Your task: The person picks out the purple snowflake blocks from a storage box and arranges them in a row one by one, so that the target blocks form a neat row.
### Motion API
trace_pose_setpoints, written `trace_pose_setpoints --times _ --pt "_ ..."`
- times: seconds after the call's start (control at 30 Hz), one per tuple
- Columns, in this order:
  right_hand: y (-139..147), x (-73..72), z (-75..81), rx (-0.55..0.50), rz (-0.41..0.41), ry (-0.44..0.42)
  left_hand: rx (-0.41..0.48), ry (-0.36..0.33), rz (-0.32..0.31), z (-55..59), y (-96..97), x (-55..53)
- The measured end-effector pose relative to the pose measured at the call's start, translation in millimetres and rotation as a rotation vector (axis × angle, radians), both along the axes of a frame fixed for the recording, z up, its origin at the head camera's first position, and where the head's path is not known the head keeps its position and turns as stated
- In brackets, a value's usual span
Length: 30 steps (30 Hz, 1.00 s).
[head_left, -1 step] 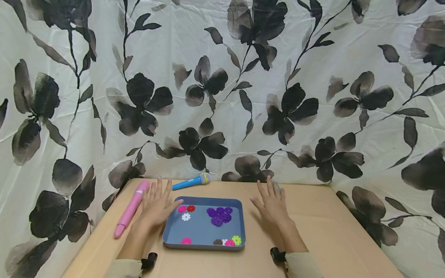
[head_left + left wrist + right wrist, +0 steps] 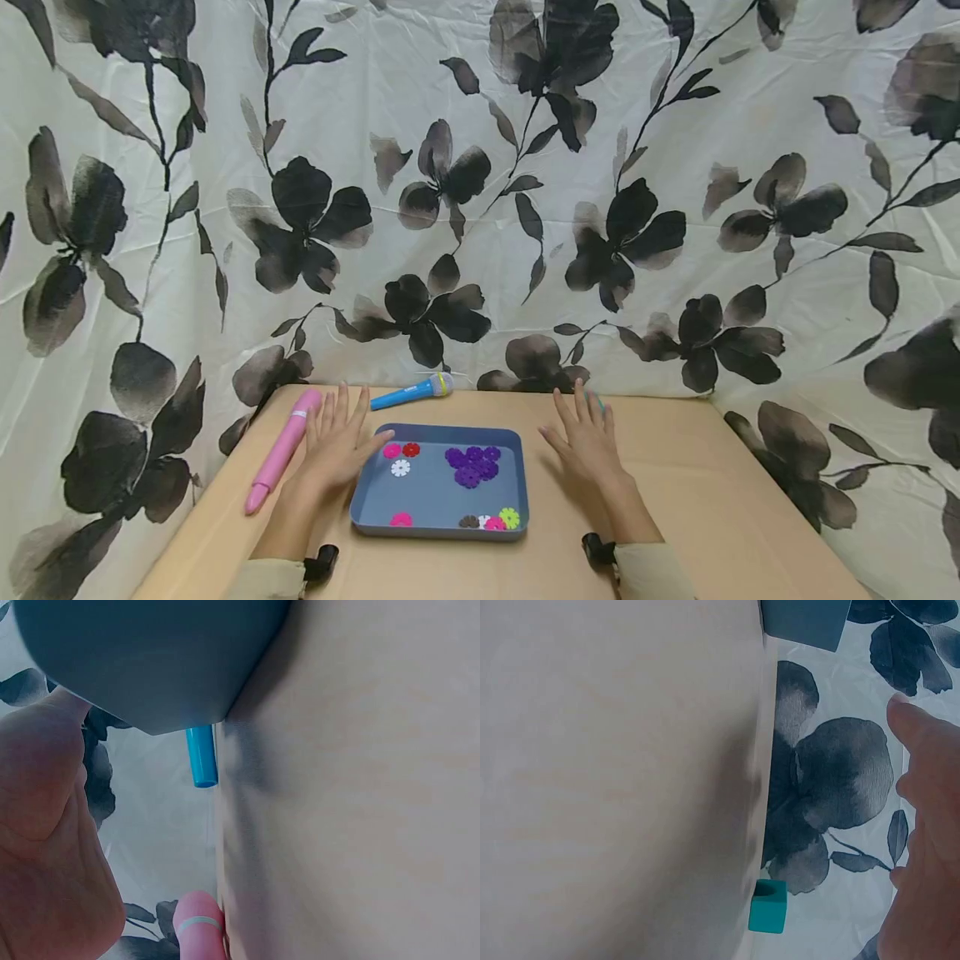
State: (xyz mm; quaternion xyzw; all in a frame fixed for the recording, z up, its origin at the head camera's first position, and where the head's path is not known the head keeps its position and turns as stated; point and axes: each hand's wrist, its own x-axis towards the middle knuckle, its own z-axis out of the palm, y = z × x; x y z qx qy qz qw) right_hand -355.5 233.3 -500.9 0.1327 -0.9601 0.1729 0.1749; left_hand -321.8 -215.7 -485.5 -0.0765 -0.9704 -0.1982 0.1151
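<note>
Both the left hand (image 2: 333, 446) and right hand (image 2: 588, 442), fingers apart, flank a smooth, round-cornered rectangular tray (image 2: 438, 497), its long axis running left to right.

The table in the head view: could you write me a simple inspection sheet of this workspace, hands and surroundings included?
Surface: pale brown table.
Job's things: grey-blue tray holding purple flower-shaped pieces and others in pink, red, white, brown and lime.
Clutter: pink rod-shaped object, blue microphone-shaped object, teal block.
Hands: left hand spread, thumb overlapping the tray's corner in view, contact unclear; right hand spread, right of the tray.
Cables: nothing seen.
Surroundings: white cloth with dark floral print behind the table.
</note>
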Motion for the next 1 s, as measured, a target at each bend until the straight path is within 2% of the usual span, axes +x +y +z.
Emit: trace_pose_setpoints --times 0.27,0.47,0.53,0.6,0.7,0.8,0.87,1.0 --pt "-9.0 5.6 9.4 -0.004 -0.004 -0.013 0.013 -0.004 0.007 -2.9 -1.6 -0.1" --pt "-13.6 8.4 15.5 -0.024 0.019 -0.003 0.078 -0.024 -0.037 -5.1 0.0 0.3" --pt "-15.9 8.7 17.7 -0.067 0.053 0.026 0.130 -0.040 -0.069 -6.3 0.8 -0.1" --pt "-19.5 9.2 20.2 -0.172 0.100 0.018 0.207 -0.058 -0.122 -8.0 1.1 -1.9" --pt "-28.8 11.0 25.3 -0.424 0.208 -0.078 0.395 -0.135 -0.259 -12.4 0.1 -4.3" --pt "-42.5 14.1 31.0 -0.625 0.300 -0.185 0.545 -0.266 -0.360 -18.4 -4.2 -4.9" --pt "-52.6 16.0 34.2 -0.661 0.347 -0.225 0.589 -0.324 -0.385 -22.9 -8.0 -5.0" --pt "-70.5 17.7 34.1 -0.595 0.422 -0.278 0.558 -0.318 -0.413 -30.3 -14.5 -8.2"
